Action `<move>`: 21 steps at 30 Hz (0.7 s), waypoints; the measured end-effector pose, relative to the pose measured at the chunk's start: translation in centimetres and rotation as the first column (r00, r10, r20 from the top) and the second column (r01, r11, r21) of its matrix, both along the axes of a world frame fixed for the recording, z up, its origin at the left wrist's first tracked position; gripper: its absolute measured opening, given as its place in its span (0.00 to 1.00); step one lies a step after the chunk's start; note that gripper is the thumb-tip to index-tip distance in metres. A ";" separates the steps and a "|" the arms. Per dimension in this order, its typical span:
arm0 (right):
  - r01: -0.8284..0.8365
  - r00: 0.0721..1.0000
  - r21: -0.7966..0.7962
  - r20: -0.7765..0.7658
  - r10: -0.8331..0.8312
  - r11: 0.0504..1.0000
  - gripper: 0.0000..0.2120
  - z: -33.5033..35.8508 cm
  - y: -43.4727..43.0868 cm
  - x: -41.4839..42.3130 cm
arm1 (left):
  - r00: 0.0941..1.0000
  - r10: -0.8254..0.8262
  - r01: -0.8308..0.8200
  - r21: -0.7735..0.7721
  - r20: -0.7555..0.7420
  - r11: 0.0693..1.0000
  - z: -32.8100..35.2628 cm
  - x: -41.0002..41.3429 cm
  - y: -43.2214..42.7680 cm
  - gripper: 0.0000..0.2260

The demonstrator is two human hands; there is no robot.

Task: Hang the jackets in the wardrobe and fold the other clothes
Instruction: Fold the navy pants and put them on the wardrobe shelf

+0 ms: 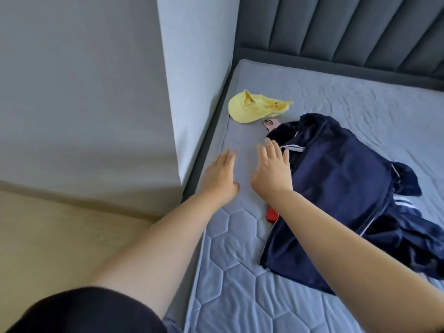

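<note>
I see the navy track jacket (341, 188) crumpled on the mattress (240, 260), right of both hands. My left hand (221, 176) and right hand (272, 169) reach flat, fingers straight, gripping nothing; right fingertips at the jacket's collar. Yellow garment (254, 108) beyond, pink phone (271, 124) beside it.

Red item (272, 215) half under navy jacket (341, 188) — phone (271, 124) too.

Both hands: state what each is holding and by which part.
Nothing is held. The left hand and right hand reach out with fingers straight over the mattress, beside the navy jacket.
</note>
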State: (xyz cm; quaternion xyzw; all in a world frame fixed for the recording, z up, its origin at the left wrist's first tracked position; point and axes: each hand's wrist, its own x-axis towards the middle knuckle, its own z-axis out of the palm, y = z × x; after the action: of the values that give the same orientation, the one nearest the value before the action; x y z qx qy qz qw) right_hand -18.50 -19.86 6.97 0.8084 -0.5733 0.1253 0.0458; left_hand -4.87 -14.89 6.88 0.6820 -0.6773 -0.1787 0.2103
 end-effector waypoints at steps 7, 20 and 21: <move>0.123 0.992 0.127 -0.039 -0.119 0.984 0.30 -6.4 -6.2 -3.4 | 0.999 0.044 -0.047 0.203 0.018 0.978 -9.4 -4.6 -6.6 0.37; 0.222 0.967 0.187 -0.168 -0.191 0.957 0.42 -9.2 -24.2 -6.7 | 0.952 -0.154 0.069 0.303 0.264 0.950 -17.0 -3.8 -14.4 0.45; 0.248 0.966 0.248 -0.138 -0.219 0.936 0.44 -9.4 -25.1 -7.0 | 0.951 -0.148 0.063 0.298 0.271 0.953 -17.2 -3.9 -14.4 0.45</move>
State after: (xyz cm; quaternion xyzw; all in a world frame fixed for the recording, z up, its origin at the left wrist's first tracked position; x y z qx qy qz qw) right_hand -25.50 -45.00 -2.44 0.7391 -0.6734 -0.0025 -0.0163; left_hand -8.73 -29.32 -10.33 0.6864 -0.7037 -0.1835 -0.0018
